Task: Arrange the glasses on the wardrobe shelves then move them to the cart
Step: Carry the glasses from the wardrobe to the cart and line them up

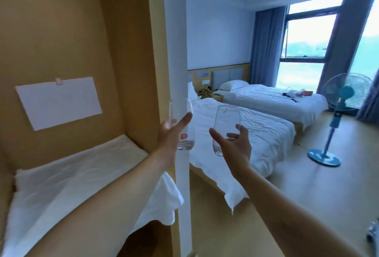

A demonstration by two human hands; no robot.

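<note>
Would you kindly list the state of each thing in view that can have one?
Left hand: grips a glass.
Left glass: upright, looks empty, held.
Right hand: grips a glass.
Right glass: slightly tilted, empty, held.
Wardrobe shelf: covered by a white cloth.
Curtains: drawn open.

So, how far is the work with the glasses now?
Done: the wardrobe shelf shows only a white cloth, no glasses on it. In hand: the left hand holds one clear glass, the right hand another glass, both in the air. Left: setting them on the cart, which is not in view.
</note>
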